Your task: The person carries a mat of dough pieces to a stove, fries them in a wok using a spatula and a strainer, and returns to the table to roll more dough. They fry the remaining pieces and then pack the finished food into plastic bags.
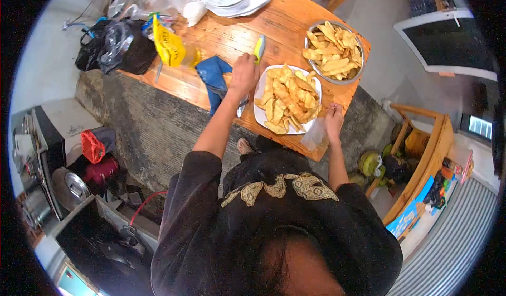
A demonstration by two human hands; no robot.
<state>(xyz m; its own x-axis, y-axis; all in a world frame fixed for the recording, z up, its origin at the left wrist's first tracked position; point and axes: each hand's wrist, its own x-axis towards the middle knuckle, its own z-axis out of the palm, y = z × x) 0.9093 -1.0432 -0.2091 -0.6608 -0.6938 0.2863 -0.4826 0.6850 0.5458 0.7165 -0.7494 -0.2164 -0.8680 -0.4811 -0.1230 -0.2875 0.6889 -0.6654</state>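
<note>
My left hand (245, 74) is over the table with its fingers curled, just left of a white plate (259, 114) heaped with fried, golden-brown slices (290, 98). Beside its fingertips lies a yellow-green and grey handle (259, 48); whether they grip anything is hidden. A folded blue cloth (213, 80) rests left of my wrist, and a shiny metal piece (241, 109) shows next to the forearm. At the table's near right corner, my right hand (333, 119) is closed on a clear plastic bag (316, 133), which touches the plate's lower right side.
A metal bowl (361, 66) of similar slices stands at the table's right end. Toward the left are a yellow pouch (168, 45), black plastic bags (113, 48) and stacked white dishes (253, 3). A wooden shelf (421, 164) stands right of me, a stove (39, 153) left.
</note>
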